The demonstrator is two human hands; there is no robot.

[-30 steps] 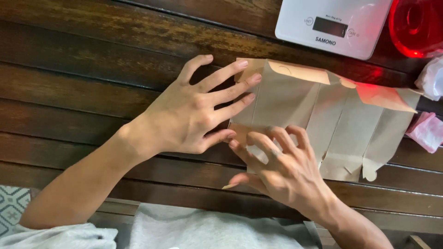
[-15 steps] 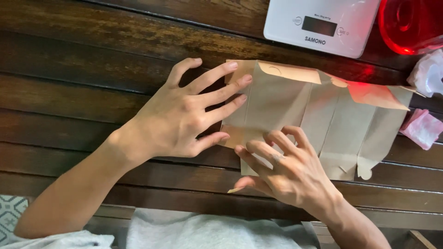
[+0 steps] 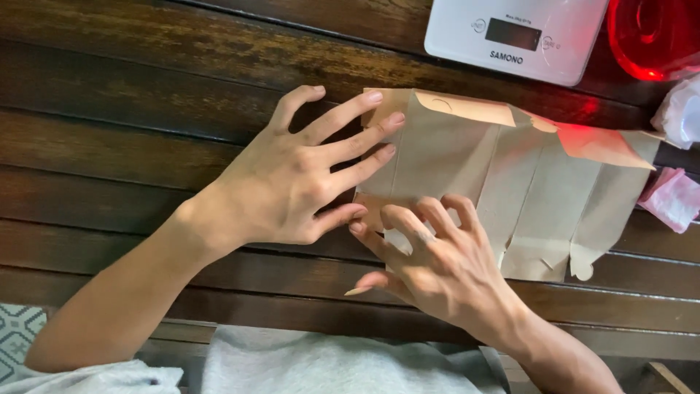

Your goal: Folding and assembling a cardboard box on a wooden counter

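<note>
Flat brown kraft paper bag point(image 3: 503, 182) lies on dark wooden slat tabletop point(image 3: 146, 109), centre-right. Left hand point(image 3: 292, 182) at 9 o'clock of bag, grip spread, fingertips pinning left edge flat. Right hand point(image 3: 437, 263) at 6 o'clock, curled fingers pressing lower fold, likely for creasing. White digital kitchen scale point(image 3: 514, 36) at 12 o'clock.

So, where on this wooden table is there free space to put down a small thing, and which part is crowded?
The wooden table is bare at the far left, beyond the left hand, and along the near edge below the brown paper. The far right is crowded: white scale, red container, pink wrapper. The right hand and the left hand press the paper's left end.
</note>
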